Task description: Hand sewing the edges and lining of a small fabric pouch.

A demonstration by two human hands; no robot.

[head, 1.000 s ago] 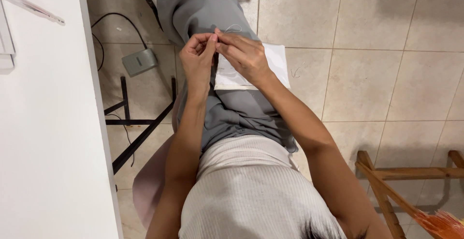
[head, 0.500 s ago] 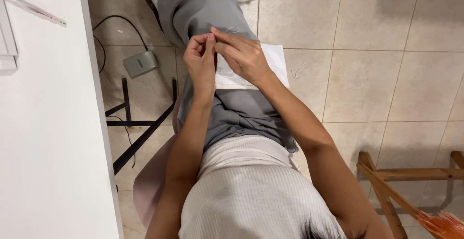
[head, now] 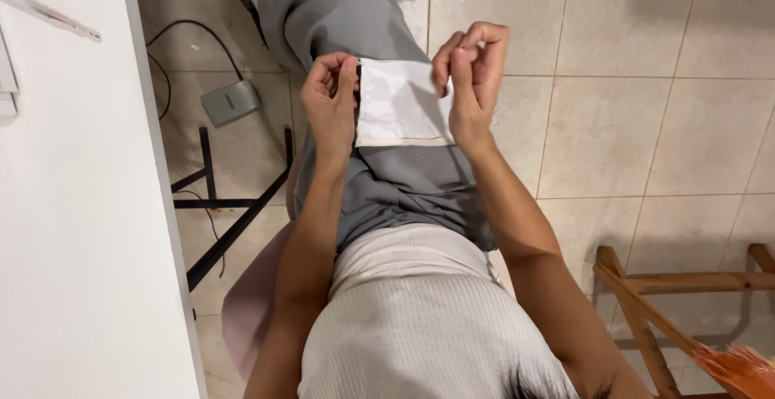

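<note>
Two hands held a white cloth (head: 401, 102) over the lap: left hand (head: 333, 96) pinched its left edge, right hand (head: 472, 72) fingers closed at right edge, w/ thread maybe. Hand-sewing step, prob.; next stitch needs steady tension.

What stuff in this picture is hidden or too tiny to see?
- Head view: any needle or thread in the right hand is too small to tell.
- The left hand covers the left edge of the white cloth.
- The wooden frame is cut off by the right and bottom edges.
- The white table hides the floor beneath it.
</note>
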